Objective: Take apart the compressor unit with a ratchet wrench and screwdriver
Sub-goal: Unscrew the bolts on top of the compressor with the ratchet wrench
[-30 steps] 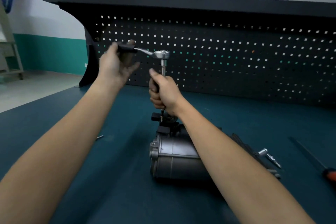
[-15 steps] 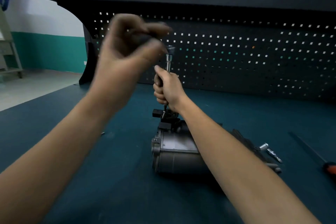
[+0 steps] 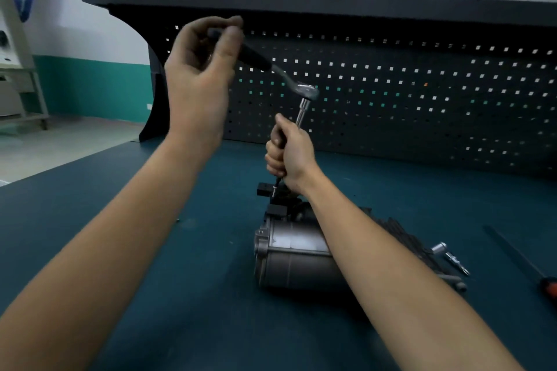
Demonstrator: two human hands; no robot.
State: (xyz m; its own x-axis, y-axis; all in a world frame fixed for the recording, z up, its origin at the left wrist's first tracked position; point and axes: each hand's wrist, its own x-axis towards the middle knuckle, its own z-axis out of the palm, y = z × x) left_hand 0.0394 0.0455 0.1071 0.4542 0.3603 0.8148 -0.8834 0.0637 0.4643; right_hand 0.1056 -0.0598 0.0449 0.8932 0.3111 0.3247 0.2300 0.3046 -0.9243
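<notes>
The grey metal compressor unit (image 3: 294,256) lies on the blue bench mat, its black connector end pointing away from me. A ratchet wrench (image 3: 272,69) stands above it on a long extension bar (image 3: 302,111) that reaches down to the connector end. My left hand (image 3: 202,78) grips the wrench's black handle, held high and to the left. Lower down, my right hand (image 3: 289,155) is wrapped round the extension bar just above the compressor. My right forearm hides part of the unit's right side.
A loose socket extension bit (image 3: 450,256) lies right of the compressor beside a black ribbed part (image 3: 401,235). A screwdriver with an orange-red handle (image 3: 524,262) lies at the far right. The black pegboard (image 3: 422,93) closes the bench's back; a small screw (image 3: 177,220) lies left.
My left hand has swung the ratchet handle round toward me and on to the upper left, while my right hand stayed on the extension bar.
</notes>
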